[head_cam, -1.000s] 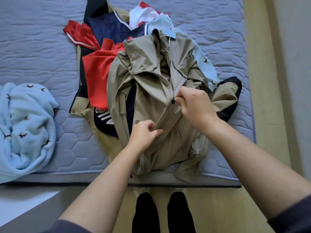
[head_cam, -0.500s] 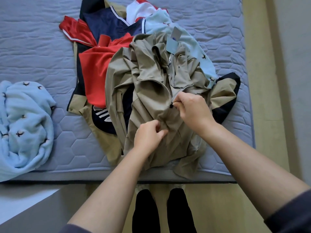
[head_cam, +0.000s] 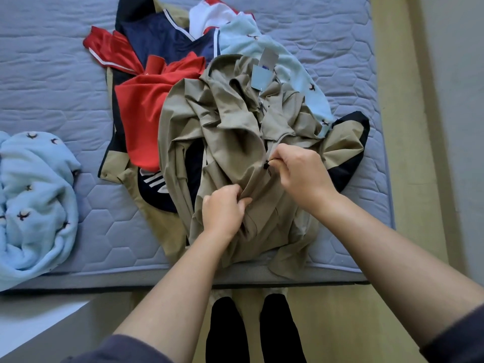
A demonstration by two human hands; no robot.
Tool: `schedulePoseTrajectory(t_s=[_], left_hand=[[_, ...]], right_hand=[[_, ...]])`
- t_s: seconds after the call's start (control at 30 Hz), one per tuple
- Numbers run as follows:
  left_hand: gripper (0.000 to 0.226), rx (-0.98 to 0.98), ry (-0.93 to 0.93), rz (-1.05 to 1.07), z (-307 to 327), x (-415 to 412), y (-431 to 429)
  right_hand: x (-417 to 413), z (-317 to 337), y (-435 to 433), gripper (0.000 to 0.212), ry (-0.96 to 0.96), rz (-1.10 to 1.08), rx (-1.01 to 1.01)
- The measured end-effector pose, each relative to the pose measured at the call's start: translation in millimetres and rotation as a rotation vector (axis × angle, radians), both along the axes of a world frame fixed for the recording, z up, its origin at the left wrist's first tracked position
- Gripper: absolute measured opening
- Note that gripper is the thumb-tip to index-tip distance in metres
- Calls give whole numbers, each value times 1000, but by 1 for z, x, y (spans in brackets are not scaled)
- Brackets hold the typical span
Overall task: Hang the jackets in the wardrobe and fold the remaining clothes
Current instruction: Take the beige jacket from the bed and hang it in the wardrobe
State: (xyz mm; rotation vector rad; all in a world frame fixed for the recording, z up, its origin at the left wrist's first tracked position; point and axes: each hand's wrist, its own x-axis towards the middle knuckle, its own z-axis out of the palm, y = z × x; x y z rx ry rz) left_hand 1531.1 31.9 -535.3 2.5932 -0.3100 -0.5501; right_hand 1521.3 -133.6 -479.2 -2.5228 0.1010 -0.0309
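At the near edge of a quilted grey mattress [head_cam: 52, 74], a person on black-clad legs [head_cam: 225, 331] works on a crumpled khaki jacket [head_cam: 230, 142] whose hem hangs over the side. The left hand [head_cam: 225, 208] grips a bunch of the jacket's front fabric, fingers curled round it. Just beyond, the right hand [head_cam: 301, 174] pinches the dark zip pull [head_cam: 266, 165] partway up the front. By the look of things the job is at an early stage: this jacket is being readied for hanging, and nothing appears folded. Under and beyond it lie a tan-and-navy jacket [head_cam: 345, 142], a red shirt [head_cam: 154, 111], a navy jersey [head_cam: 162, 40], a pale-blue fleece [head_cam: 262, 43] and a white garment [head_cam: 207, 17], all loosely heaped. Paper tags [head_cam: 262, 77] lie at the khaki collar. Well apart at left sits a rumpled blue blanket [head_cam: 34, 200]. No wardrobe, hanger, basket or drawer is in view, so nothing shows as put away.
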Motion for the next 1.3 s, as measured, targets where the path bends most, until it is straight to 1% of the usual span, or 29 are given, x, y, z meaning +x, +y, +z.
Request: schedulePoseTrajectory(t_s=[0.07,0.13,0.2,0.27,0.3,0.37,0.4,0.43,0.47,0.5,0.53,0.57,0.6,0.67,0.73,0.77,0.8,0.83,0.87,0.93,0.97,1.0,1.03,1.1,1.17,1.23,1.3], left_hand=[[20,-15,117,11,0,-2,3],[8,-137,230,146,9,7,1],[11,-314,222,362,23,27,-8],[15,-416,193,501,36,54,-24],[23,-415,217,522,42,68,-35],[45,-280,306,466,48,87,-57],[44,-194,334,413,46,92,-66],[36,-132,338,386,45,93,-72],[26,-120,346,413,43,94,-74],[22,-177,383,479,43,94,-73],[24,-310,450,587,42,93,-70],[30,-470,527,705,44,91,-67],[33,-601,574,808,47,87,-63],[30,-798,645,956,51,76,-53],[34,-943,714,1027,60,61,-42],[38,-1002,740,1040,64,53,-36],[42,-1056,763,1043,68,47,-31],[44,-1120,789,1048,72,42,-26],[42,-1180,818,1049,76,39,-21],[28,-1232,881,1031,82,34,-13],[23,-1219,892,1022,85,33,-9],[23,-1209,882,1033,86,33,-4],[24,-1218,859,1063,87,35,0],[25,-1305,799,1130,93,40,11],[26,-1458,781,1152,111,45,21],[32,-1575,764,1127,140,45,27],[34,-1645,765,1080,175,42,33]], right_hand=[[0,1,-1,10,18,16,-5],[1,2,-2,10,6,10,11],[1,4,-3,8,-19,11,27],[-3,5,-2,8,-21,24,30],[-5,4,-1,8,-7,30,30],[-11,3,2,8,28,31,35],[-14,2,3,8,37,22,38],[-17,2,4,8,40,6,41],[-20,1,4,8,41,-17,50],[-24,1,4,7,49,-47,68],[-27,0,4,6,72,-92,105],[-30,-1,5,5,121,-163,177],[-31,-1,5,4,204,-259,298],[-30,1,6,5,445,-453,662],[-22,-1,2,23,678,-597,998],[-17,-4,-2,37,751,-675,1173],[-11,-5,-5,50,781,-754,1352],[-5,-8,-7,57,776,-829,1503],[1,-11,-6,55,760,-894,1612],[13,-15,1,30,683,-1017,1734],[20,-15,6,17,620,-1071,1732],[25,-12,11,12,551,-1114,1725],[28,-9,15,13,480,-1149,1743],[27,1,18,14,318,-1193,1883],[17,22,18,19,162,-1126,2024],[4,55,17,23,92,-1056,2082],[-6,93,15,26,58,-1014,2101]])
